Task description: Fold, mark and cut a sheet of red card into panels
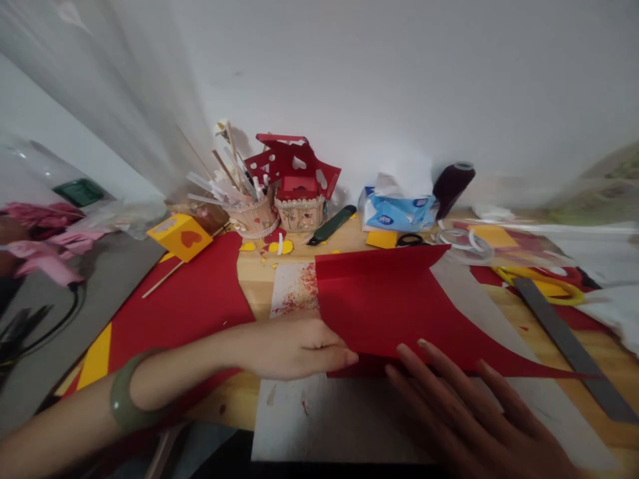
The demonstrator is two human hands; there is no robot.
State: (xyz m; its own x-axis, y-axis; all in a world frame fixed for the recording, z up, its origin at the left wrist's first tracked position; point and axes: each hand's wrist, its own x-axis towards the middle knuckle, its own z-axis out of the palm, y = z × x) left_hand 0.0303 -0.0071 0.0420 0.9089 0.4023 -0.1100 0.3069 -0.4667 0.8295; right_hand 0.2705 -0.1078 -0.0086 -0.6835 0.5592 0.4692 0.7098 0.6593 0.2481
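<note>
A sheet of red paper (384,309) lies on a pale board (299,426), its far edge folded into a raised flap and its right side cut in a curve. At the sheet's near left corner is my left hand (304,346), with the fingers curled together and the thumb along the near edge. A green bangle (132,399) circles the left wrist. My right hand (474,406) is open, fingers spread over the near edge of the sheet; whether the fingertips touch it is hard to tell.
Behind stand a decorated pot of sticks (254,219), a red cut-paper piece (294,159), a green-handled cutter (334,225) and a tissue pack (399,209). Right lie a grey ruler (574,346) and yellow-handled scissors (564,286). Left are a yellow paper box (182,236) and pink glue gun (50,259).
</note>
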